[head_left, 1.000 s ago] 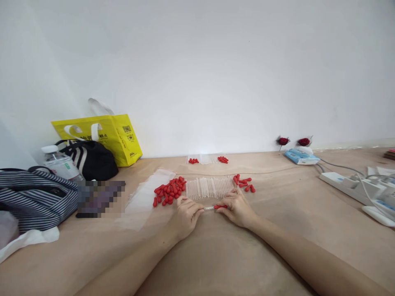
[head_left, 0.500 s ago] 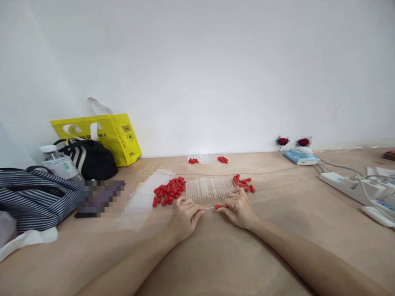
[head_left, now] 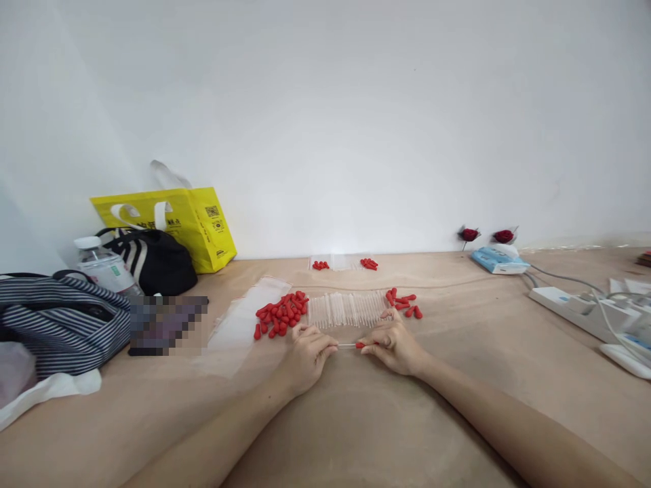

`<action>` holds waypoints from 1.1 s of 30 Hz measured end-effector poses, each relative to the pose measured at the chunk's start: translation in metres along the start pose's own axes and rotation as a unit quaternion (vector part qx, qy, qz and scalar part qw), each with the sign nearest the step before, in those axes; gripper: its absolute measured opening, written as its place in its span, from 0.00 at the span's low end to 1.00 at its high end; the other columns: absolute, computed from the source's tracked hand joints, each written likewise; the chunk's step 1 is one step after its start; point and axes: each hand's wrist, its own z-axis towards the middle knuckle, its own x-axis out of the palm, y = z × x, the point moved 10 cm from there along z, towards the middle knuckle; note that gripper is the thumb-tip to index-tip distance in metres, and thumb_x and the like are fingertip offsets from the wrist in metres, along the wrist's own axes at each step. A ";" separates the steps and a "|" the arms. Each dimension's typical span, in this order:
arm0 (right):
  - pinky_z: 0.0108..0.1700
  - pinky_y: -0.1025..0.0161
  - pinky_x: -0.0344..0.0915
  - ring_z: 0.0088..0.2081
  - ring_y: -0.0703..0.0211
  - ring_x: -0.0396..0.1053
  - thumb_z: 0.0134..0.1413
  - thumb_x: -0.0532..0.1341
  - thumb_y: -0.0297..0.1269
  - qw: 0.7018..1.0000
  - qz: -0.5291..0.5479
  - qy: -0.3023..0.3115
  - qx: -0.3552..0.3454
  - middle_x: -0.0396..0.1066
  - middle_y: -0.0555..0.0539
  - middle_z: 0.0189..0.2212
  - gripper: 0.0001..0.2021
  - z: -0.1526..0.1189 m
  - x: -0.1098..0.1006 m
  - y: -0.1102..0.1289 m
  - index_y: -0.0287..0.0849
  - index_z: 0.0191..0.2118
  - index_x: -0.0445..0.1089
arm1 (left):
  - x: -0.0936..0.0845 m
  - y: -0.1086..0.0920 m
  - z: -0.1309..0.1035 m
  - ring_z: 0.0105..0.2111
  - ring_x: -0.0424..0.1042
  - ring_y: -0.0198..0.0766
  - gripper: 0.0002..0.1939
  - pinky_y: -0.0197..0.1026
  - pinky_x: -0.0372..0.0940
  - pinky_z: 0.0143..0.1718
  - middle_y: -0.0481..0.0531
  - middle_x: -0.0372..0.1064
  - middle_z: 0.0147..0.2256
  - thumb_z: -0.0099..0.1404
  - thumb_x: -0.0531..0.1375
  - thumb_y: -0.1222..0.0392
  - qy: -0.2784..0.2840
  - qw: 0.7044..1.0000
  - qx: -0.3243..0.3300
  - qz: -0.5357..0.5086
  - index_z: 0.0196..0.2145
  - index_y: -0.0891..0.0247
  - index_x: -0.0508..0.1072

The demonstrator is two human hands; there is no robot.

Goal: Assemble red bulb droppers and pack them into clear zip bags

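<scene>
My left hand (head_left: 308, 356) pinches one end of a thin clear dropper tube (head_left: 346, 346). Between the fingertips of my right hand (head_left: 392, 344) is a red rubber dropper bulb (head_left: 360, 345), its narrow end meeting the tube's right end. The two parts lie in one line, roughly level, low over the table. Beyond my hands a row of clear tubes (head_left: 346, 309) lies side by side. A heap of red bulbs (head_left: 279, 315) is just past my left hand, and several more red bulbs (head_left: 407, 301) lie past my right hand.
Clear zip bags (head_left: 239, 322) lie left of the heap. Another bag with red bulbs (head_left: 369, 263) rests by the wall. On the left stand a yellow bag (head_left: 211, 234), a bottle (head_left: 104, 266) and a striped bag (head_left: 61, 322); on the right, a power strip (head_left: 569, 312) with cables.
Both hands keep the same grip, with the tube and bulb turned slightly more level. The whole view has shifted a little.
</scene>
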 end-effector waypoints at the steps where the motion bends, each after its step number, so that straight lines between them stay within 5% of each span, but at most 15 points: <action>1: 0.49 0.52 0.43 0.27 0.64 0.67 0.53 0.56 0.41 1.000 0.005 0.005 -0.002 0.74 0.52 0.26 0.08 0.000 0.000 0.000 0.48 0.29 0.72 | 0.000 0.000 0.000 0.29 0.66 0.35 0.08 0.44 0.47 0.40 0.46 0.73 0.27 0.63 0.52 0.65 0.000 1.000 -0.001 -0.002 0.30 0.61 0.70; 5: 0.47 0.51 0.47 0.28 0.62 0.66 0.51 0.58 0.41 0.999 0.032 0.004 0.017 0.74 0.51 0.25 0.07 0.001 -0.002 -0.003 0.48 0.30 0.72 | -0.002 -0.001 0.000 0.28 0.66 0.34 0.08 0.45 0.47 0.40 0.45 0.72 0.26 0.62 0.52 0.64 -0.004 1.000 -0.001 -0.002 0.29 0.61 0.70; 8: 0.43 0.53 0.55 0.30 0.59 0.66 0.46 0.61 0.44 0.988 0.115 -0.047 0.095 0.73 0.49 0.25 0.09 -0.001 -0.005 -0.016 0.46 0.29 0.73 | -0.005 -0.005 0.001 0.27 0.66 0.34 0.08 0.45 0.49 0.41 0.45 0.72 0.25 0.63 0.52 0.62 -0.015 1.000 -0.001 -0.001 0.29 0.61 0.70; 12: 0.29 0.62 0.61 0.25 0.62 0.65 0.37 0.64 0.50 0.905 0.327 -0.130 0.239 0.71 0.49 0.23 0.17 -0.007 0.006 -0.040 0.41 0.30 0.71 | -0.006 -0.005 0.003 0.26 0.66 0.33 0.10 0.44 0.51 0.41 0.45 0.70 0.23 0.63 0.51 0.61 -0.032 0.999 -0.027 -0.011 0.29 0.61 0.71; 16: 0.26 0.65 0.59 0.21 0.65 0.61 0.30 0.67 0.50 0.856 0.388 -0.192 0.284 0.68 0.51 0.19 0.18 -0.007 0.010 -0.047 0.40 0.23 0.69 | -0.005 -0.003 0.003 0.24 0.66 0.33 0.12 0.43 0.52 0.39 0.44 0.69 0.21 0.64 0.50 0.61 -0.038 0.998 -0.047 -0.027 0.27 0.61 0.71; 23: 0.28 0.64 0.60 0.23 0.64 0.62 0.29 0.68 0.47 0.838 0.408 -0.212 0.292 0.68 0.51 0.20 0.17 -0.009 0.010 -0.044 0.41 0.25 0.69 | -0.005 -0.006 0.004 0.23 0.65 0.32 0.13 0.44 0.51 0.41 0.43 0.68 0.19 0.64 0.50 0.61 -0.043 0.998 -0.043 -0.031 0.25 0.61 0.70; 28: 0.31 0.64 0.61 0.27 0.63 0.65 0.37 0.64 0.49 0.825 0.456 -0.182 0.279 0.70 0.50 0.24 0.18 0.001 0.024 -0.038 0.41 0.32 0.68 | -0.006 -0.008 0.006 0.25 0.68 0.33 0.10 0.47 0.50 0.43 0.44 0.71 0.22 0.63 0.51 0.60 -0.042 0.997 -0.048 -0.047 0.30 0.61 0.71; 33: 0.27 0.66 0.61 0.25 0.63 0.67 0.45 0.59 0.48 0.879 0.254 -0.191 0.355 0.71 0.47 0.26 0.22 0.008 -0.031 -0.096 0.39 0.43 0.65 | -0.009 0.001 0.005 0.37 0.68 0.42 0.12 0.50 0.51 0.42 0.51 0.73 0.36 0.59 0.54 0.57 -0.035 0.995 -0.084 -0.049 0.41 0.61 0.68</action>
